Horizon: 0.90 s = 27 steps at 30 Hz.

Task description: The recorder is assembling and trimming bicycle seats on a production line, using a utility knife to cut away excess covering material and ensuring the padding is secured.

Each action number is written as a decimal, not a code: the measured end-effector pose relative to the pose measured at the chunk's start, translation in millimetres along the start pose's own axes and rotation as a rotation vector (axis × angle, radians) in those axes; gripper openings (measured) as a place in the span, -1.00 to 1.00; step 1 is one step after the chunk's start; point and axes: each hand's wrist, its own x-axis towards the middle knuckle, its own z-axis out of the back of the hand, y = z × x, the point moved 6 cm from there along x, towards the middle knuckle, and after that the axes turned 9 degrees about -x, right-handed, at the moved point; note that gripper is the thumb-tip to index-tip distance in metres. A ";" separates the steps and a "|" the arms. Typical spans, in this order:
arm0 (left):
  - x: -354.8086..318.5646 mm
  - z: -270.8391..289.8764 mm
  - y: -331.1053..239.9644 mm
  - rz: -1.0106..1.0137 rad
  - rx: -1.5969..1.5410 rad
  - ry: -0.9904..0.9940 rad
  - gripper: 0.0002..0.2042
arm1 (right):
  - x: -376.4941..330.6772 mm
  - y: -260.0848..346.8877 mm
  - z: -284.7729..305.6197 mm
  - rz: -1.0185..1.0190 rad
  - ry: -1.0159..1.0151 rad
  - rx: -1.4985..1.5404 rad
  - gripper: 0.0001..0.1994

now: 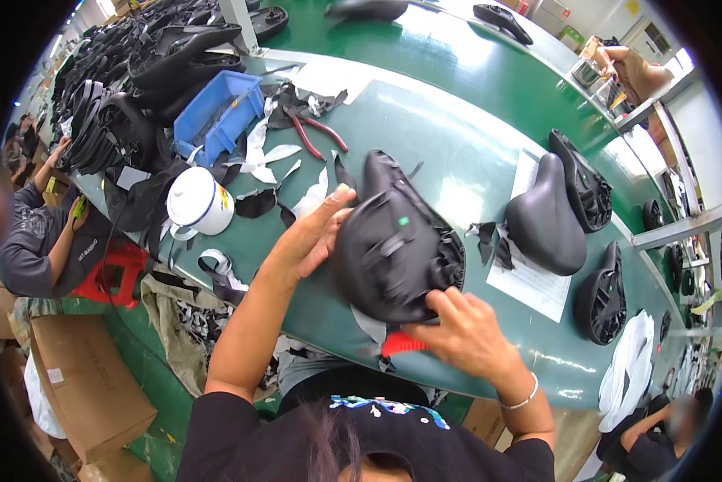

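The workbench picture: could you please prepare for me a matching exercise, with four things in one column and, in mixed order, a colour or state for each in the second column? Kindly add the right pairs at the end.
Things
1. Pliers
2. Mug
3. Middle saddle
4. Bin

Colour or state
A. Black, underside up, with a small green mark
B. Blue, at the left of the pliers
C. Red handles spread apart
D. White, with its lid on

Right pairs: 1-C, 2-D, 3-A, 4-B
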 end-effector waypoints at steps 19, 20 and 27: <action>9.3 -42.7 -36.5 -0.138 0.910 -0.050 -0.40 | -66.2 -36.3 -19.4 -0.394 0.053 -0.030 -0.32; 7.6 -39.1 -36.1 -0.139 0.913 -0.094 -0.41 | -75.5 -23.1 -26.1 -0.460 0.083 -0.039 -0.28; -49.8 -17.3 -26.9 -0.193 0.693 -0.362 -0.37 | -100.8 44.2 -36.7 -0.885 0.060 0.371 -0.41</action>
